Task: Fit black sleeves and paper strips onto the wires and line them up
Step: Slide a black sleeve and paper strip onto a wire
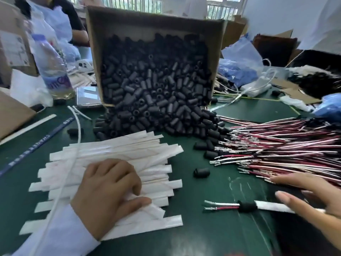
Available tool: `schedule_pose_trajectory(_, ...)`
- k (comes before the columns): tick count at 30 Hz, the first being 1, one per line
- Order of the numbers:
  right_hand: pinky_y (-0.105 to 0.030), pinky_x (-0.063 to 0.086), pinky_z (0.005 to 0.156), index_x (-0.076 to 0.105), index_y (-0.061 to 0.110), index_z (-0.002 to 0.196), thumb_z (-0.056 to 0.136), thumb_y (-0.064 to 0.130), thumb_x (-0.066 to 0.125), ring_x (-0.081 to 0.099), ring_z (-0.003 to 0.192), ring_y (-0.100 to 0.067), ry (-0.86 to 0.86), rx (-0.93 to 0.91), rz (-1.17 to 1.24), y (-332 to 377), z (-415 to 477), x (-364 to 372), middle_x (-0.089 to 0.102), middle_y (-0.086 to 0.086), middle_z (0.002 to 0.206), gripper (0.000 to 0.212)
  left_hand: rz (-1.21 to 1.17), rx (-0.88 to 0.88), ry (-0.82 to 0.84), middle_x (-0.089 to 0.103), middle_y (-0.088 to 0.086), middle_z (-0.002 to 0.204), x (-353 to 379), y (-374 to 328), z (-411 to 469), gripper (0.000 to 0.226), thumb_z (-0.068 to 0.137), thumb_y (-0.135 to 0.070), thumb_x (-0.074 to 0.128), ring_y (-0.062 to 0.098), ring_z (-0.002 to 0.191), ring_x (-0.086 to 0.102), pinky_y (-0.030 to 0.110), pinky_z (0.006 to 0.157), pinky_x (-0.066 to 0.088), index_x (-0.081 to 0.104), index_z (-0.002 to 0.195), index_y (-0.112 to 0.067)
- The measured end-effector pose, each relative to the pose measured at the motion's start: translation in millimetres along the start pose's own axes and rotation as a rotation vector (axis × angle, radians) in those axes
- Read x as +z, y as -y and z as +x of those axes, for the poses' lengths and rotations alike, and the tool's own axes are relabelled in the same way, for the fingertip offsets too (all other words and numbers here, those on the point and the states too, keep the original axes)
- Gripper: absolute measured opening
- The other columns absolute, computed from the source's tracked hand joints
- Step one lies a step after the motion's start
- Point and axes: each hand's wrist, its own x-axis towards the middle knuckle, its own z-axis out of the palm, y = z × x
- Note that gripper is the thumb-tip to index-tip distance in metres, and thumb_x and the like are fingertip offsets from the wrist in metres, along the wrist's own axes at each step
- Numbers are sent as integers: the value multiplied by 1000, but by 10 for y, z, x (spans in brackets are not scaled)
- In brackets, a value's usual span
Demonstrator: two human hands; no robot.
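Observation:
A fan of white paper strips lies on the green mat at the lower left. My left hand rests on the strips with curled fingers and thumb touching them. A tipped cardboard box spills black sleeves onto the mat. Red and white wires lie in a heap at the right. One finished wire, with a black sleeve and a paper strip on it, lies at the lower right. My right hand hovers over its strip end with spread, straight fingers.
A water bottle stands at the back left beside a phone. Loose sleeves dot the mat's middle. Blue plastic bags, cables and cardboard crowd the back right. A person sits behind the box.

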Motion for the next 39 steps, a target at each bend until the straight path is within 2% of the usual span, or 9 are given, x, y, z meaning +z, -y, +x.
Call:
schedule_pose_trajectory(7,-52,48,85,68,32,95,76,42,64,60,93,-34,-234,186,-283,-618,240,-165,66,-5,94,22,-31,-44,-146,62,-5,76,-130,-40,96,55,94,-60,36,15,81,51,33,82,34,54,61,-20)
schedule_pose_trajectory(11,-50,48,88,66,12,114,77,14,78,58,102,-38,-125,257,-469,-704,505,-181,63,-17,106,39,-475,-260,-162,50,-16,67,-426,-370,237,36,87,-74,32,6,55,50,38,50,47,43,80,-40)
schedule_pose_trajectory(15,-41,42,87,63,17,119,84,4,61,55,105,-33,-251,195,-416,-721,842,-407,60,-15,116,38,-325,-9,95,42,-30,74,-516,-762,618,40,93,-68,18,-10,64,44,10,47,35,44,105,-41)
schedule_pose_trajectory(18,-40,37,100,43,31,142,99,13,41,45,127,-25,63,339,-684,-824,1153,-466,44,-2,144,47,-313,95,252,42,-30,86,-351,-962,768,52,80,-73,-5,-7,80,45,20,69,38,27,111,-48)
schedule_pose_trajectory(21,-32,38,95,48,39,134,100,22,40,52,121,-18,159,340,-830,-918,1327,-535,51,6,135,39,-282,94,308,40,-31,94,-163,-1014,758,61,70,-77,-16,-2,90,47,21,88,27,21,111,-50)
schedule_pose_trajectory(27,-28,37,77,60,30,110,96,42,49,52,109,-20,199,247,-887,-963,1425,-685,55,0,113,21,-292,25,223,47,-27,81,-14,-881,780,60,78,-71,-2,1,75,45,20,66,41,44,102,-42)
schedule_pose_trajectory(32,-37,44,71,61,9,101,97,25,52,57,79,-31,-43,226,-389,-802,1335,-697,65,-15,86,19,-242,72,227,50,-23,67,-25,-919,799,32,92,-56,30,0,59,47,22,43,44,56,87,-38)
schedule_pose_trajectory(37,-34,48,61,63,31,98,93,54,41,64,75,-29,-320,-120,-643,-474,1022,-860,67,-4,87,32,-220,93,187,50,-25,65,-40,-919,840,25,92,-52,35,-3,55,44,19,41,44,55,86,-39)
schedule_pose_trajectory(39,-36,52,66,57,39,112,82,80,32,63,93,-27,-195,-106,-840,-501,1003,-914,63,1,103,57,-214,97,180,50,-24,65,-36,-954,861,24,92,-51,36,-3,54,45,18,40,43,55,86,-39)
